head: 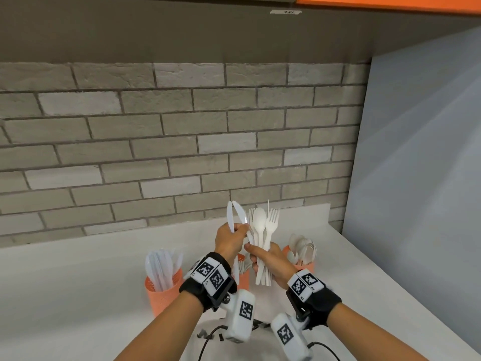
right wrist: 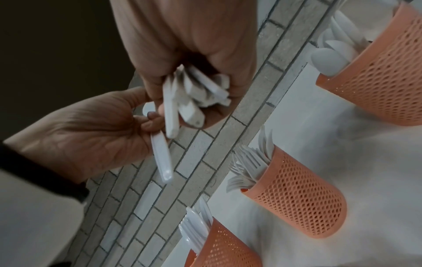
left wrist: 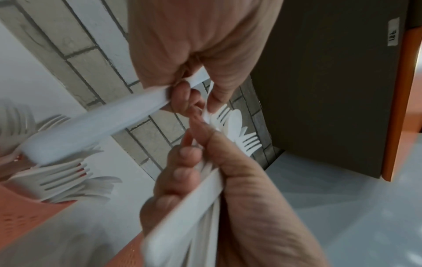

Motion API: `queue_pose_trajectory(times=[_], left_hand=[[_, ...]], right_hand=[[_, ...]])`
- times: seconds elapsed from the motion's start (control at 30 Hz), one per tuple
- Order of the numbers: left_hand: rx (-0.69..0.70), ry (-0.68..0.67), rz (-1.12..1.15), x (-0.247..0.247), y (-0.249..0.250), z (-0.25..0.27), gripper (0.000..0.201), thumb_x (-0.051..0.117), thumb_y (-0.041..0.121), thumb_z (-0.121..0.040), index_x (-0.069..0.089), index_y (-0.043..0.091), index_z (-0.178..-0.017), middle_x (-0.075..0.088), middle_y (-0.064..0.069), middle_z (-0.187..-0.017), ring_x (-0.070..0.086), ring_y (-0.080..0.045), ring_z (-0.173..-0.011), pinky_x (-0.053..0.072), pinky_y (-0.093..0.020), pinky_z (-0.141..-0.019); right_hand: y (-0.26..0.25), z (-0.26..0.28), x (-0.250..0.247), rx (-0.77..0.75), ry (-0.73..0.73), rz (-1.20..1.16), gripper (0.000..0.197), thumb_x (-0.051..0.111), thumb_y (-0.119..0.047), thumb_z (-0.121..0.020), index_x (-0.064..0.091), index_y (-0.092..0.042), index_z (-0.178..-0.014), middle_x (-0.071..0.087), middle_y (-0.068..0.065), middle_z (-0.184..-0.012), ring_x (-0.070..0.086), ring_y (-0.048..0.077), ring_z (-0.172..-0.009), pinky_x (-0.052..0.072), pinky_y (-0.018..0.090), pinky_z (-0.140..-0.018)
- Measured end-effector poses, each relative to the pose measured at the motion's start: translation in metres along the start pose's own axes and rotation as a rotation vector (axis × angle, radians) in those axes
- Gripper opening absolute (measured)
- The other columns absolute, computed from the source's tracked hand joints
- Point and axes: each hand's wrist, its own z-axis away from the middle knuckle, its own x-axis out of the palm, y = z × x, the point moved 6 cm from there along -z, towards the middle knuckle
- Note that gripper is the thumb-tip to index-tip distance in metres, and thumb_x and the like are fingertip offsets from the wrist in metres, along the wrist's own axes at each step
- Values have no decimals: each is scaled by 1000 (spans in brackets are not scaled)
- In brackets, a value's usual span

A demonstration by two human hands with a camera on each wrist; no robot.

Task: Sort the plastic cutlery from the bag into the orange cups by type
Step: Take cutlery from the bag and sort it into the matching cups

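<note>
My right hand (head: 260,259) grips a fanned bundle of white plastic cutlery (head: 263,230) upright above the cups; a spoon (head: 259,220) and forks (head: 272,220) show at its top. My left hand (head: 238,229) holds one white knife (head: 230,214) and pinches a second knife (head: 240,213) at the bundle's left edge. In the right wrist view the bundle's handles (right wrist: 194,94) stick out below my curled fingers, and the left hand's knife (right wrist: 161,157) hangs beside them. Three orange mesh cups stand on the counter: knives (head: 162,290) left, forks (head: 244,278) middle and mostly hidden, spoons (head: 303,260) right.
The white counter (head: 78,282) runs back to a grey brick wall (head: 156,152). A pale blue-grey panel (head: 416,178) closes the right side. Black cables (head: 208,340) trail near the front edge under my wrists.
</note>
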Motion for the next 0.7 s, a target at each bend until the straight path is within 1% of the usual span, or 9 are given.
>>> queue_pose_trajectory(times=[0.1,0.2,0.33,0.43,0.5,0.53,0.6,0.63,0.7], left_hand=[[4,31,26,-4,4,-7,13,48,18,-94,54,9,-87,57,-6,-73,47,-15,-56,39,-24,-50],[2,118,119,-13,11,-14,10,40,15,-95,45,7,-97,58,-7,-73,40,-14,-51,32,-23,-45],[19,230,167,-29,19,-25,17,39,19,-95,43,4,-102,50,-5,-73,43,-19,-61,33,-26,-51],[19,188,179,-28,20,-27,24,40,20,-97,46,2,-112,41,-4,-67,38,-15,-53,36,-23,-44],[23,121,213,-23,19,-21,14,38,18,-99,42,8,-107,35,-3,-62,39,-11,-42,37,-18,-35],[29,87,215,-20,19,-17,9,36,16,-99,40,10,-104,33,-3,-60,37,-8,-35,34,-15,-32],[39,38,168,-15,15,-12,11,33,13,-99,44,11,-100,30,-3,-57,28,-3,-26,25,-10,-30],[39,20,142,-13,13,-11,14,35,14,-99,48,11,-96,30,-2,-56,26,-2,-25,22,-9,-31],[46,0,83,-9,11,-8,15,47,18,-95,54,15,-83,33,0,-57,29,-5,-32,22,-12,-32]], right_hand=[[3,2,-1,10,-12,-3,8,58,-19,-91,59,-14,-85,54,-4,-51,50,4,-39,43,18,-45],[7,2,-4,21,2,23,16,58,-26,-91,57,-16,-79,51,-1,-55,48,6,-40,42,21,-47],[8,2,-11,14,53,105,18,57,-17,-92,54,-13,-75,50,2,-56,48,6,-39,43,20,-46],[5,0,-23,-62,180,409,16,55,-9,-89,51,-15,-75,53,0,-59,52,10,-47,45,20,-50],[2,1,-28,-117,267,585,7,53,-9,-88,50,-14,-83,53,-3,-64,54,14,-53,42,16,-47],[1,2,-29,-134,299,645,4,53,-10,-87,51,-12,-89,54,-4,-67,57,18,-58,41,18,-48],[0,4,-32,-139,358,780,15,54,-11,-86,55,-8,-101,61,3,-79,62,28,-76,39,24,-56],[0,4,-33,-129,384,832,20,53,-10,-86,56,-5,-105,64,8,-86,63,30,-84,38,25,-61],[-2,5,-35,-122,407,896,23,52,-9,-85,55,-3,-107,66,15,-96,63,34,-89,40,28,-64]])
